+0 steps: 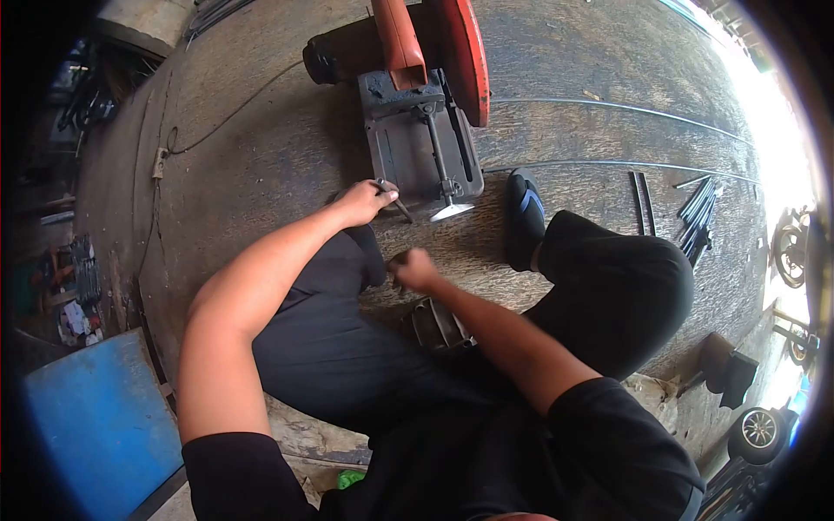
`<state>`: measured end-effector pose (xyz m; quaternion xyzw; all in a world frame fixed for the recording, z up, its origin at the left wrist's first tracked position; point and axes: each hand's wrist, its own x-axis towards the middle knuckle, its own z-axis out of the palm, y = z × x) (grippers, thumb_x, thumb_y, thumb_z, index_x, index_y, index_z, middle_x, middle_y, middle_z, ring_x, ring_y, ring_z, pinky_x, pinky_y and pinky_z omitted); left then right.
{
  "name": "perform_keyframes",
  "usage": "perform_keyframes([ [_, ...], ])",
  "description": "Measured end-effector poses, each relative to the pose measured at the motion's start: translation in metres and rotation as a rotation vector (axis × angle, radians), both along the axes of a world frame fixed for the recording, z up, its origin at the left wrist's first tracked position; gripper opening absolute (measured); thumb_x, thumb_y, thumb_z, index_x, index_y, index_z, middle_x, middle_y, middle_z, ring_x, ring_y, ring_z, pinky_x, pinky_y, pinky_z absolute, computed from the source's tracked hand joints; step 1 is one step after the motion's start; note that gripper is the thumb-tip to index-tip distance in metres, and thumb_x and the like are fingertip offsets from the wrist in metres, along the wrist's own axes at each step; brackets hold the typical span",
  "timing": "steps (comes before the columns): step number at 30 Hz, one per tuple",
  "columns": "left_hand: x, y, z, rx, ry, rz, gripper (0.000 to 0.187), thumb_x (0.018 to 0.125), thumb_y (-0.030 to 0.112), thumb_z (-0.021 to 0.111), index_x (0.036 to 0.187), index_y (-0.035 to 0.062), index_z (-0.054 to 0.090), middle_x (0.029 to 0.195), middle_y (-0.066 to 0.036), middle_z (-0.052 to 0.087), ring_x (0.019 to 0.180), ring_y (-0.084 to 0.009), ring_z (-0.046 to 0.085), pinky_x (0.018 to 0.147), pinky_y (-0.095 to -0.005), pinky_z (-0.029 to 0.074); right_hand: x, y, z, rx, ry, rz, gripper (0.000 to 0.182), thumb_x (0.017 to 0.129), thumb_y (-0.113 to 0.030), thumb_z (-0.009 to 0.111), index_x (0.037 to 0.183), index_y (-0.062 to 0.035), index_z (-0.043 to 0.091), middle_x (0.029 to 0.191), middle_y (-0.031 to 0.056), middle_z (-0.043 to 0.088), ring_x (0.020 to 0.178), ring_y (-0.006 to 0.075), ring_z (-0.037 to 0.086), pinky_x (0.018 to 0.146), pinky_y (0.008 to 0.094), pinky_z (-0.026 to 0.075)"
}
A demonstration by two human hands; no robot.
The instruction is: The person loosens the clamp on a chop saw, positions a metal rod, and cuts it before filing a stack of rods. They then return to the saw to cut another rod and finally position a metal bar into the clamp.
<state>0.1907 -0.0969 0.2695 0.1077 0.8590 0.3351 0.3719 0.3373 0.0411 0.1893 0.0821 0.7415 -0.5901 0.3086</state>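
Observation:
My left hand (369, 204) is closed round a short dark metal rod (401, 208) just left of the base of a cut-off saw. The saw has a grey metal base (404, 156), a red-orange handle (400, 43) and a red disc guard (467, 61). A clamp screw (437, 148) with a silvery handle (452, 211) runs along the base toward me. Below the left hand, my right hand (415, 270) is closed and slightly blurred; a small dark thing at its fingers is too unclear to name.
Long thin metal rods (608, 162) stretch rightward from the saw. Cut dark pieces (698, 213) lie in a pile at the right. A cable (230, 117) crosses the floor at the left, above a blue panel (104, 417). My shoe (524, 217) is right of the saw base.

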Motion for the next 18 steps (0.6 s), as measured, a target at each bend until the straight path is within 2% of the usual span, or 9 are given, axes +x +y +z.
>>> perform_keyframes([
  [2, -0.004, -0.003, -0.002, 0.013, 0.013, 0.012, 0.03, 0.094, 0.03, 0.057, 0.11, 0.0068, 0.066, 0.098, -0.01, 0.069, 0.096, -0.021, 0.063, 0.086, -0.0362, 0.046, 0.003, -0.01, 0.003, -0.128, -0.149, 0.035, 0.045, 0.078, -0.022, 0.066, 0.112, 0.007, 0.06, 0.079, 0.0238, 0.068, 0.086, 0.0376, 0.068, 0.079, 0.0427, 0.053],
  [4, -0.005, -0.007, -0.003, -0.018, 0.084, -0.074, 0.03, 0.095, 0.026, 0.057, 0.112, 0.0025, 0.064, 0.1, -0.01, 0.069, 0.095, -0.0179, 0.062, 0.084, -0.0333, 0.047, 0.001, -0.014, -0.037, -0.078, -0.201, -0.452, 0.068, 0.075, -0.028, 0.076, 0.126, 0.0091, 0.05, 0.114, 0.0277, 0.061, 0.096, 0.0342, 0.065, 0.086, 0.0388, 0.049],
  [7, 0.002, -0.008, 0.003, -0.04, 0.09, -0.111, 0.029, 0.094, 0.025, 0.058, 0.112, 0.0032, 0.064, 0.102, -0.01, 0.069, 0.099, -0.02, 0.062, 0.089, -0.0337, 0.045, -0.029, 0.013, -0.056, 0.165, 0.019, -0.911, 0.086, 0.08, -0.037, 0.073, 0.14, 0.0064, 0.031, 0.136, 0.0287, 0.046, 0.123, 0.0377, 0.049, 0.101, 0.0404, 0.04],
  [9, 0.003, -0.012, 0.002, -0.047, 0.078, -0.101, 0.029, 0.094, 0.025, 0.058, 0.114, 0.004, 0.064, 0.103, -0.01, 0.069, 0.099, -0.0209, 0.062, 0.089, -0.0338, 0.045, -0.053, 0.044, -0.107, 0.193, 0.016, -1.005, 0.054, 0.088, -0.027, 0.064, 0.128, 0.0064, 0.049, 0.12, 0.0257, 0.06, 0.112, 0.0363, 0.059, 0.094, 0.0395, 0.044],
  [10, 0.003, -0.014, 0.002, -0.058, 0.086, -0.112, 0.03, 0.094, 0.025, 0.058, 0.115, 0.0043, 0.063, 0.103, -0.011, 0.069, 0.099, -0.0209, 0.062, 0.089, -0.0339, 0.045, -0.061, 0.055, -0.076, 0.185, -0.076, -0.988, 0.04, 0.089, -0.022, 0.061, 0.117, 0.0061, 0.058, 0.107, 0.0245, 0.065, 0.101, 0.0366, 0.063, 0.088, 0.0397, 0.047],
  [13, 0.002, -0.014, 0.008, -0.058, 0.094, -0.164, 0.031, 0.094, 0.025, 0.057, 0.117, 0.0042, 0.063, 0.105, -0.012, 0.069, 0.1, -0.0212, 0.062, 0.09, -0.0341, 0.046, -0.071, 0.057, -0.072, 0.015, -0.091, -1.207, 0.032, 0.088, -0.017, 0.06, 0.111, 0.0053, 0.06, 0.097, 0.0234, 0.067, 0.088, 0.0393, 0.065, 0.078, 0.0418, 0.049],
  [15, -0.002, -0.017, 0.001, -0.058, 0.099, -0.15, 0.032, 0.094, 0.024, 0.057, 0.118, 0.0036, 0.062, 0.106, -0.013, 0.069, 0.102, -0.0223, 0.063, 0.09, -0.0342, 0.046, -0.039, 0.035, -0.04, 0.332, 0.424, -0.994, 0.028, 0.08, -0.012, 0.059, 0.103, 0.0044, 0.063, 0.094, 0.0274, 0.065, 0.088, 0.0404, 0.064, 0.078, 0.0452, 0.049],
  [16, -0.002, -0.016, 0.001, -0.038, 0.095, -0.172, 0.032, 0.094, 0.024, 0.057, 0.118, 0.0036, 0.062, 0.106, -0.013, 0.069, 0.102, -0.0223, 0.063, 0.09, -0.0342, 0.046, -0.018, 0.033, -0.048, 0.393, 0.539, -0.461, 0.039, 0.076, -0.015, 0.063, 0.109, 0.0048, 0.059, 0.094, 0.0291, 0.064, 0.091, 0.0426, 0.063, 0.081, 0.0455, 0.049],
  [18, -0.002, -0.012, 0.009, -0.06, 0.068, -0.154, 0.033, 0.094, 0.024, 0.057, 0.119, 0.003, 0.062, 0.108, -0.015, 0.068, 0.105, -0.0243, 0.062, 0.091, -0.0343, 0.045, -0.005, 0.014, -0.049, 0.147, 0.188, -0.09, 0.053, 0.072, -0.017, 0.068, 0.118, 0.0041, 0.054, 0.096, 0.0279, 0.065, 0.094, 0.0427, 0.063, 0.083, 0.0446, 0.049],
])
